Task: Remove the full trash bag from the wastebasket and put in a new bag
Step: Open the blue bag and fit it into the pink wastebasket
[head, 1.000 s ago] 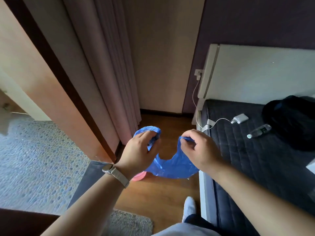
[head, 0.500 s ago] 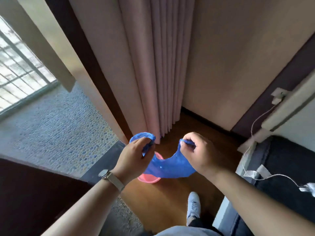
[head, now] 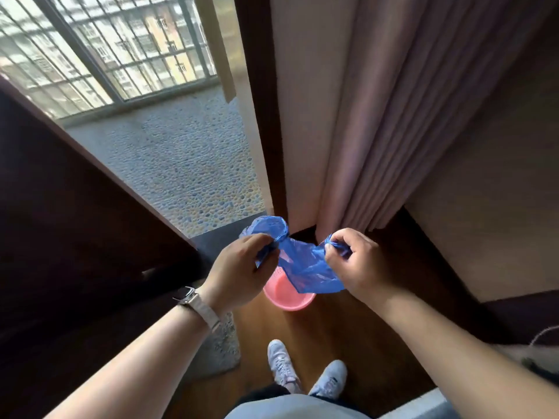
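Observation:
A crumpled blue trash bag [head: 305,264] hangs between my two hands at chest height. My left hand [head: 239,270] pinches one part of its top edge, and a loose blue loop stands up above those fingers. My right hand [head: 354,264] pinches the other part of the edge. Directly below the bag, a small pink wastebasket [head: 289,294] stands on the wooden floor, with no bag visible inside it. The bag hides the basket's far rim.
A pink curtain [head: 378,122] hangs just behind the basket beside a dark door frame [head: 260,101]. A pebble-patterned balcony floor [head: 187,164] lies to the left, a dark cabinet [head: 69,225] at my left. My two white shoes [head: 302,373] stand near a small mat [head: 217,349].
The view has swung left and down, away from the bed; the pink basket now shows under the bag. My hands have moved slightly further apart, still holding the bag's edge.

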`<state>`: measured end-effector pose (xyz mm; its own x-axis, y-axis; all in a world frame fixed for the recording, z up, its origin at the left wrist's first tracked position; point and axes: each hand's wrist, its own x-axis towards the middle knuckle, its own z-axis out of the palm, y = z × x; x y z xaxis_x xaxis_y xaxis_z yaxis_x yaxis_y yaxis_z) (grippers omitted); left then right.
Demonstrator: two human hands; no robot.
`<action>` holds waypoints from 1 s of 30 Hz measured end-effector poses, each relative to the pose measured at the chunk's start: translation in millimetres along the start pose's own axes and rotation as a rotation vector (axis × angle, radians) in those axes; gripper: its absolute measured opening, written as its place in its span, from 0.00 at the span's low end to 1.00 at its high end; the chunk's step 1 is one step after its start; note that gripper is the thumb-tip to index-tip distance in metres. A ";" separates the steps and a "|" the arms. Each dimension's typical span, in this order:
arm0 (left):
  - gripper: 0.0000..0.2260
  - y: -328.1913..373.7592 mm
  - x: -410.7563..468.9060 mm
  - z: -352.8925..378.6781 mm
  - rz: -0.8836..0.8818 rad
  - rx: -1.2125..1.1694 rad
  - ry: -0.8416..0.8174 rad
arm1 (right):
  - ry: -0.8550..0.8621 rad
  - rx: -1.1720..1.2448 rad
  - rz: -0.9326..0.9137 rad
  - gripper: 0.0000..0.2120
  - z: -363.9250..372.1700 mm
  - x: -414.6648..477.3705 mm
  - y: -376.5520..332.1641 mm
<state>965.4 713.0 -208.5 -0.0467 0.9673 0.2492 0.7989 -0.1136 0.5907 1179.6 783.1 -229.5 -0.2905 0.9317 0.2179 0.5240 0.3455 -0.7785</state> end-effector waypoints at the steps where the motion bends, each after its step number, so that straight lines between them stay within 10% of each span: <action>1: 0.09 -6.2 -2.9 1.9 -0.027 -0.035 0.017 | -0.015 -0.007 -0.006 0.03 5.6 3.1 1.2; 16: 0.11 -94.9 -35.0 80.4 -0.562 -0.400 0.113 | -0.095 0.043 0.068 0.04 82.4 16.2 27.8; 30: 0.08 -176.3 -77.1 274.9 -0.962 -0.590 0.326 | -0.378 0.233 0.229 0.05 213.6 -1.2 230.0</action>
<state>993.0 720.7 -542.7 -0.6992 0.6178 -0.3597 -0.0469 0.4625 0.8854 1129.4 837.5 -534.6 -0.4811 0.8602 -0.1693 0.4279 0.0619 -0.9017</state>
